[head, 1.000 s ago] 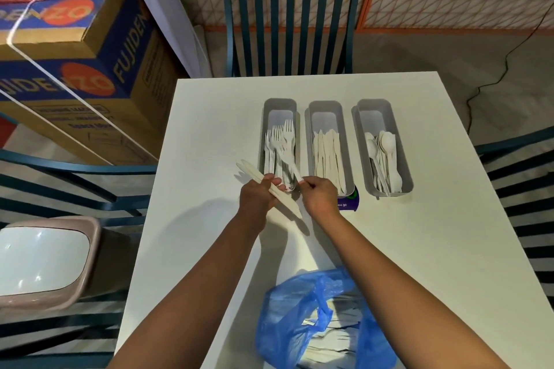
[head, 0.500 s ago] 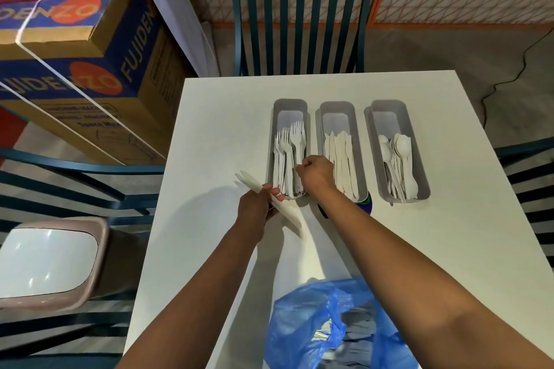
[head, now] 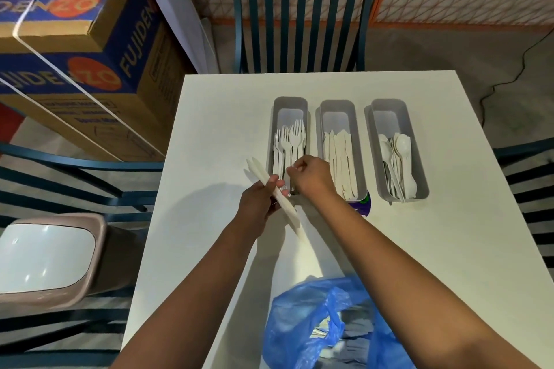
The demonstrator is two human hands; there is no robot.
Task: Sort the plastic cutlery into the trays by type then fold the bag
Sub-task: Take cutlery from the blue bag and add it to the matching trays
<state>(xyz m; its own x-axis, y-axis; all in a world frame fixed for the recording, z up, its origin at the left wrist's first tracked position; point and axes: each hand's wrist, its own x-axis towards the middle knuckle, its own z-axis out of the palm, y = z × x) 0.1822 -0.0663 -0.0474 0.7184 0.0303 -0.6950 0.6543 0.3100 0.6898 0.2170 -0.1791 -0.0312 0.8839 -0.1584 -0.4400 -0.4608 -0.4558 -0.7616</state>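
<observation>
White fork now lowered among forks [head: 289, 144], right hand [head: 311, 175] fingers loosening, left hand [head: 259, 204] still gripping knives [head: 271, 189]

The forks [head: 289, 141], knives [head: 340, 159] and spoons [head: 398, 156] look like matt white plastic in smooth grey plastic trays [head: 290, 103] on a smooth matt white table [head: 221, 117], the near bag [head: 302, 317] is thin, crinkled, glossy blue plastic, and the far-left boxes [head: 90, 39] are printed cardboard.

A single head-worn wide-angle camera looks forward and steeply down over a white counter [head: 449, 249], close above both forearms, with three grey trays [head: 326, 105] mid-frame, a blue bag [head: 299, 323] at the bottom edge and a chair [head: 302, 21] beyond.
</observation>
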